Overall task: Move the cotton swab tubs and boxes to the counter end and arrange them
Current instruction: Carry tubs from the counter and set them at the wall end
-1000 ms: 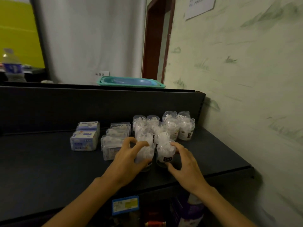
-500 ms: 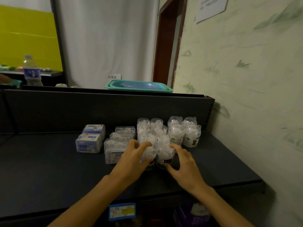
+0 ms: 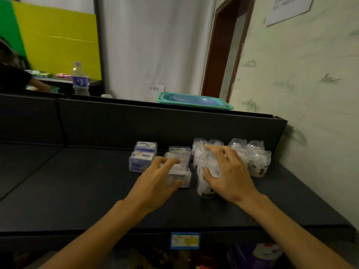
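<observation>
We see a matte black counter (image 3: pixel 81 193) with a smooth, flat top and a tall dark back panel, ending at a pale, green-streaked wall at 3 o'clock. The cotton swab goods sit bunched near that end, toward 1 o'clock of the view.

The left hand (image 3: pixel 155 183) lies on a clear plastic box (image 3: pixel 183 176), a small rectangular case with hard glossy walls; the fingers curl over its top and the thumb presses its near side, so it looks grasped, though the blur keeps us from being sure. Behind it, at its 12 o'clock, more clear boxes (image 3: pixel 179 152) stand in a row. At their 9 o'clock are two cardboard boxes (image 3: pixel 142 159), pale blue and white with printed fronts, one behind the other.

The right hand (image 3: pixel 227 177) spreads wide over a round clear tub (image 3: pixel 206 174), a crinkly, shiny cylinder packed with white swabs and dark at the base. The fingers drape across the top of this tub and its neighbours; we cannot tell whether it grips any of them. At its 2 o'clock stand more tubs (image 3: pixel 256 160), touching each other, close to the back panel.

On the ledge behind lies a teal plastic basin (image 3: pixel 194 100), shallow and rounded. A clear water bottle (image 3: pixel 80 79) stands at 10 o'clock.
</observation>
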Action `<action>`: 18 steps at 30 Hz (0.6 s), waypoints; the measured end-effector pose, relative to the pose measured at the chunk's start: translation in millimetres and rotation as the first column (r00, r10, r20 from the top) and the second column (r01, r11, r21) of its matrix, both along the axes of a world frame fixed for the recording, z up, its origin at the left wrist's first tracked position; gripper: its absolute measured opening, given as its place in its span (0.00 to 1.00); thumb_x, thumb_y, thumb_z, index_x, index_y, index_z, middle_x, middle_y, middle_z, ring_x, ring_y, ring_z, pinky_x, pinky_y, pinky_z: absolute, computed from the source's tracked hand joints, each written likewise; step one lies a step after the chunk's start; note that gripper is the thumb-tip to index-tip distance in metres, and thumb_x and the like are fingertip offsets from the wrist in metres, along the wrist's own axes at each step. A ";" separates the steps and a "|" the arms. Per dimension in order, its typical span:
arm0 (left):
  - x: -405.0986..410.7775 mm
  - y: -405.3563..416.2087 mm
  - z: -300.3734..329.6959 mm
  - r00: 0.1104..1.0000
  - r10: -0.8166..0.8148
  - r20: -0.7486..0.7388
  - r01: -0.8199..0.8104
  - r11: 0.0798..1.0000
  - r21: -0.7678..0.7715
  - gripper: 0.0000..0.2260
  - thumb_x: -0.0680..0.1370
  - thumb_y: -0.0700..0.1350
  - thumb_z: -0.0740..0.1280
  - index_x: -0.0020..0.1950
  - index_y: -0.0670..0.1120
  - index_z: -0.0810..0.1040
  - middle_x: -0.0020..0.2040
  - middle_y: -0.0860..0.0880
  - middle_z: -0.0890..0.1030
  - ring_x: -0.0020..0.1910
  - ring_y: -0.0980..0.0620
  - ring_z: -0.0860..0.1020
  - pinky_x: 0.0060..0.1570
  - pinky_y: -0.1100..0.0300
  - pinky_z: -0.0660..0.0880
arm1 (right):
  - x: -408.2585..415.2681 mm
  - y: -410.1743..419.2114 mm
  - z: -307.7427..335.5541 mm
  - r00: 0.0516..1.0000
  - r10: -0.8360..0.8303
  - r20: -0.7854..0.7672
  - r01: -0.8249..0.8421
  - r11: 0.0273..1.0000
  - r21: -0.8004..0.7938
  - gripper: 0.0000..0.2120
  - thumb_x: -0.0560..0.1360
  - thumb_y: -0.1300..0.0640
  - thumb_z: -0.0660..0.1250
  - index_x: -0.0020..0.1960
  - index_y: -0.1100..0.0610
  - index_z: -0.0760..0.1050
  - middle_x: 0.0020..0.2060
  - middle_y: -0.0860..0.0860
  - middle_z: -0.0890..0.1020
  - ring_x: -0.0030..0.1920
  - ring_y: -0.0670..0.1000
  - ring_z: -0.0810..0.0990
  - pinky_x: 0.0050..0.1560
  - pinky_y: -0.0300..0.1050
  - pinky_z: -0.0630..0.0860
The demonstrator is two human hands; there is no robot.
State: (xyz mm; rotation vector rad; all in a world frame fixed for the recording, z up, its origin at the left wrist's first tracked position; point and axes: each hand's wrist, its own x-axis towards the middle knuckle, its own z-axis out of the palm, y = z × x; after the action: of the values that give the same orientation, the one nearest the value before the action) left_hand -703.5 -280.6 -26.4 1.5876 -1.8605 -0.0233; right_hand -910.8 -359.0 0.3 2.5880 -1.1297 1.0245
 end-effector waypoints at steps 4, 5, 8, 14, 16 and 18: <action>69.8 32.5 10.3 0.993 0.098 0.071 -0.097 0.995 -0.018 0.23 0.75 0.57 0.66 0.68 0.57 0.63 0.65 0.53 0.66 0.56 0.54 0.73 0.50 0.58 0.77 | 74.1 18.7 12.9 0.996 0.084 -0.036 -0.084 0.996 0.003 0.27 0.72 0.43 0.60 0.70 0.50 0.67 0.56 0.52 0.74 0.55 0.52 0.74 0.54 0.48 0.74; 88.9 42.6 13.1 0.988 0.127 0.090 -0.126 0.992 -0.019 0.24 0.75 0.57 0.65 0.69 0.58 0.62 0.64 0.53 0.66 0.55 0.55 0.73 0.49 0.61 0.75 | 94.8 24.5 14.9 0.993 0.106 -0.043 -0.105 0.994 0.006 0.27 0.72 0.43 0.59 0.70 0.50 0.68 0.56 0.52 0.74 0.54 0.53 0.75 0.54 0.49 0.75; 146.0 75.5 19.7 0.969 0.219 0.118 -0.219 0.976 -0.017 0.24 0.76 0.58 0.64 0.70 0.58 0.61 0.64 0.54 0.66 0.52 0.58 0.73 0.46 0.67 0.71 | 160.2 44.8 18.6 0.982 0.161 -0.096 -0.161 0.987 0.009 0.28 0.71 0.41 0.57 0.70 0.48 0.65 0.56 0.52 0.73 0.55 0.52 0.74 0.53 0.48 0.76; 258.3 147.6 28.2 0.921 0.353 0.167 -0.360 0.933 0.012 0.24 0.76 0.59 0.62 0.70 0.59 0.60 0.64 0.54 0.65 0.51 0.59 0.71 0.47 0.65 0.72 | 285.8 90.2 20.7 0.950 0.267 -0.160 -0.270 0.963 0.007 0.28 0.74 0.43 0.62 0.71 0.47 0.63 0.58 0.51 0.72 0.56 0.50 0.73 0.55 0.45 0.73; 294.4 172.9 29.0 0.897 0.397 0.195 -0.409 0.912 0.023 0.24 0.76 0.60 0.62 0.70 0.59 0.60 0.65 0.54 0.65 0.50 0.58 0.71 0.48 0.65 0.72 | 325.3 105.9 19.1 0.935 0.308 -0.175 -0.311 0.950 0.014 0.28 0.75 0.44 0.64 0.72 0.48 0.63 0.59 0.51 0.72 0.58 0.51 0.72 0.57 0.43 0.70; 328.0 197.8 28.3 0.872 0.438 0.216 -0.454 0.891 0.028 0.24 0.76 0.60 0.62 0.70 0.59 0.60 0.65 0.54 0.65 0.50 0.59 0.72 0.48 0.65 0.71 | 363.6 121.4 15.8 0.919 0.351 -0.181 -0.351 0.936 0.032 0.28 0.76 0.44 0.64 0.73 0.48 0.62 0.60 0.50 0.71 0.59 0.50 0.71 0.59 0.43 0.68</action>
State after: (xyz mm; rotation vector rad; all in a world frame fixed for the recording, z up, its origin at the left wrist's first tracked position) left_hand -375.5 -82.8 1.9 2.1107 -1.6062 0.2880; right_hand -547.2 -237.6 16.2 2.8792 -0.6333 0.8149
